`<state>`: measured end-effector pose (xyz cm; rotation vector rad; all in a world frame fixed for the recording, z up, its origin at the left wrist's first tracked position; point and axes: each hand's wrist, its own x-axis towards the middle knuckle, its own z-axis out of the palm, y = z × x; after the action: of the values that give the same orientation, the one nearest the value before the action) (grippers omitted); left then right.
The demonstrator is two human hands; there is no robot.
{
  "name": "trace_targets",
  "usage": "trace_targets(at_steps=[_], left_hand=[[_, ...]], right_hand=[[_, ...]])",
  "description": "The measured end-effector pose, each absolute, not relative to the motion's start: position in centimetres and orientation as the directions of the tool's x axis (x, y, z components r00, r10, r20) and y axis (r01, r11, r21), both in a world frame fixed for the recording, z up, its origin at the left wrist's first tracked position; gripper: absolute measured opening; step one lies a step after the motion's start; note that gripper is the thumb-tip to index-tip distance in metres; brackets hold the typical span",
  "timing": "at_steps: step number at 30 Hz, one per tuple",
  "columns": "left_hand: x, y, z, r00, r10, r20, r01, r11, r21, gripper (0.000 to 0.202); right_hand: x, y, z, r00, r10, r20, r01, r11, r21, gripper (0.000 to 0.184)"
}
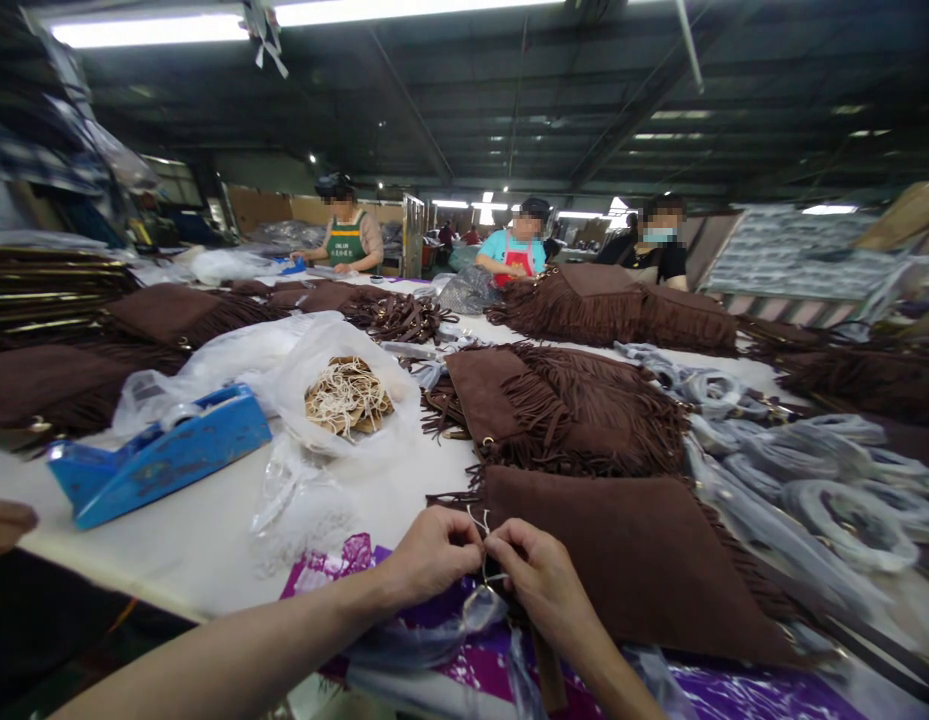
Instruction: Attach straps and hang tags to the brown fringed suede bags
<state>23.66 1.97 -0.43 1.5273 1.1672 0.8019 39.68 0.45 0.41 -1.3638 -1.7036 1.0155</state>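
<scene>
My left hand and my right hand meet at the near table edge, fingertips pinched together on a thin white string. The string sits at the corner of a brown fringed suede bag lying flat in front of me. Both hands are closed in a pinch. Under my wrists lies crumpled purple and clear plastic.
A blue tape dispenser lies at left, beside a clear bag of tags with strings. More brown fringed bags are stacked behind, and wrapped coils lie at right. Three people work at the white table's far end.
</scene>
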Motion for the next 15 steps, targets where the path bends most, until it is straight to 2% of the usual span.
trace_targets(at_steps=[3, 6, 10, 13, 15], left_hand=[[23.5, 2.0, -0.1, 0.294, 0.952, -0.083, 0.231, 0.013, 0.973, 0.008], [23.3, 2.0, 1.0, 0.287, 0.935, -0.208, 0.160, 0.168, 0.973, 0.009], [23.1, 2.1, 2.3, 0.337, 0.851, -0.403, -0.023, 0.435, 0.900, 0.017], [23.0, 2.2, 2.6, 0.426, 0.810, -0.403, -0.153, 0.504, 0.850, 0.019], [22.9, 2.3, 2.5, 0.479, 0.793, -0.376, -0.230, 0.527, 0.818, 0.018]], right_hand=[[39.9, 0.5, 0.6, -0.186, 0.980, 0.074, 0.444, 0.151, -0.883, 0.027], [40.7, 0.5, 1.5, -0.230, 0.972, -0.039, 0.375, 0.051, -0.926, 0.026], [42.5, 0.4, 3.0, -0.441, 0.866, -0.237, 0.064, -0.233, -0.970, 0.029], [43.3, 0.1, 3.2, -0.489, 0.831, -0.265, -0.160, -0.384, -0.909, 0.032], [43.6, -0.2, 3.0, -0.482, 0.839, -0.251, -0.305, -0.430, -0.850, 0.033]])
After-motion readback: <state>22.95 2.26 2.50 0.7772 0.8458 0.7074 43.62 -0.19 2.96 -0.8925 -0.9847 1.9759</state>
